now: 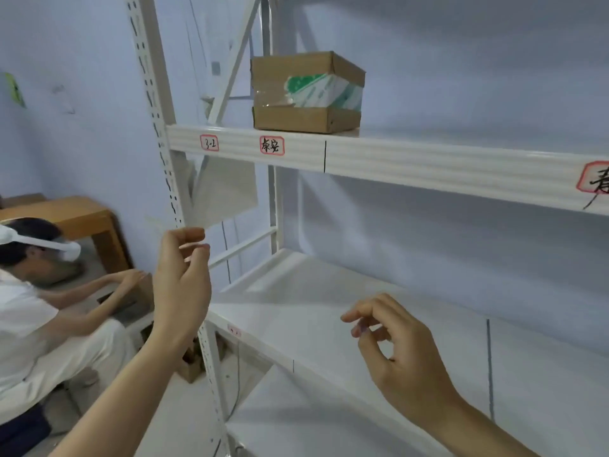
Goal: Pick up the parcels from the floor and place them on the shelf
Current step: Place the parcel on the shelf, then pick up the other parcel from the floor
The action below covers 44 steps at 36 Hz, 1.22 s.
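Parcel on upper shelf, both hands empty

Cardboard parcel (306, 94), taped and showing a green-and-white label, sits on the upper tier of the white metal shelf (428, 166), near its left end. The left hand (181, 278) is raised beside the shelf's upright, fingers loosely curled, holding nothing. The right hand (395, 354) hovers before the lower tier, fingers half curled, also empty. Another person (39, 291) crouches at left.

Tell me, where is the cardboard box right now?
The cardboard box sits on the upper shelf, near its left end, above the red-edged labels.
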Each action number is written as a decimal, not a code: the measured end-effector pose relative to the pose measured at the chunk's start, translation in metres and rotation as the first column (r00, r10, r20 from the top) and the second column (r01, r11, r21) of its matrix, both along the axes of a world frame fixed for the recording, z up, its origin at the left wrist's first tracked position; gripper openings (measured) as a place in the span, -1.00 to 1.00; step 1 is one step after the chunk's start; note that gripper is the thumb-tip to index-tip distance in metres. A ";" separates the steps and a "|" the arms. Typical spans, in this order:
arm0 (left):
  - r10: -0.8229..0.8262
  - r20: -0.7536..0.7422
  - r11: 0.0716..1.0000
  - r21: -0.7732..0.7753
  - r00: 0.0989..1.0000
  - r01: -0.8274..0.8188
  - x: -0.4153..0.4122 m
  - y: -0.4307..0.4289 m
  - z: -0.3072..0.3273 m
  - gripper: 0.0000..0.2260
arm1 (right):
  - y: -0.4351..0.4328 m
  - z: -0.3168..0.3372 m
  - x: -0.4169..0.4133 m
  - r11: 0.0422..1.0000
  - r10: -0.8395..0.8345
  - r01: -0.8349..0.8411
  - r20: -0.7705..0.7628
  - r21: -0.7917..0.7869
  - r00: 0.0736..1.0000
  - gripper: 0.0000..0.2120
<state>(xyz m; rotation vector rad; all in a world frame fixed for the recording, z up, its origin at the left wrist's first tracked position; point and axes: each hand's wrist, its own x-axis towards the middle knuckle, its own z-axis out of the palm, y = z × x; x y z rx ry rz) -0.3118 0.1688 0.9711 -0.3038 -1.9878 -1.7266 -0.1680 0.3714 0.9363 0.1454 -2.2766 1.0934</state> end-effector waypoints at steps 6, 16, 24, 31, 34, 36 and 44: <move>0.013 0.186 0.995 -0.095 0.982 0.004 0.044 0.018 -0.061 -0.83 | 0.010 -0.064 0.002 0.966 0.043 0.045 0.333 -0.253 0.942 -0.79; -0.023 0.544 0.958 -0.229 0.839 0.175 0.094 0.030 -0.157 -0.53 | -0.014 -0.127 -0.011 0.903 0.218 0.113 0.670 -0.414 0.710 -0.62; -0.009 0.669 0.950 -0.227 0.743 0.216 0.111 -0.002 -0.241 -0.46 | -0.042 -0.191 -0.017 0.843 0.324 0.182 0.748 -0.506 0.579 -0.45; 0.032 0.771 0.931 -0.255 0.636 0.261 0.132 -0.043 -0.334 -0.45 | -0.057 -0.270 -0.010 0.867 0.291 0.224 0.817 -0.445 0.497 -0.44; 0.043 0.811 0.925 -0.253 0.583 0.284 0.145 -0.052 -0.381 -0.43 | -0.059 -0.314 -0.001 0.868 0.287 0.250 0.843 -0.430 0.455 -0.43; 0.031 0.838 0.929 -0.225 0.544 0.294 0.155 -0.052 -0.417 -0.42 | -0.060 -0.350 0.007 0.870 0.285 0.259 0.857 -0.419 0.429 -0.44; 0.074 0.926 0.950 -0.179 0.371 0.255 0.189 -0.044 -0.564 -0.39 | -0.061 -0.500 0.029 0.855 0.283 0.319 0.883 -0.409 0.374 -0.42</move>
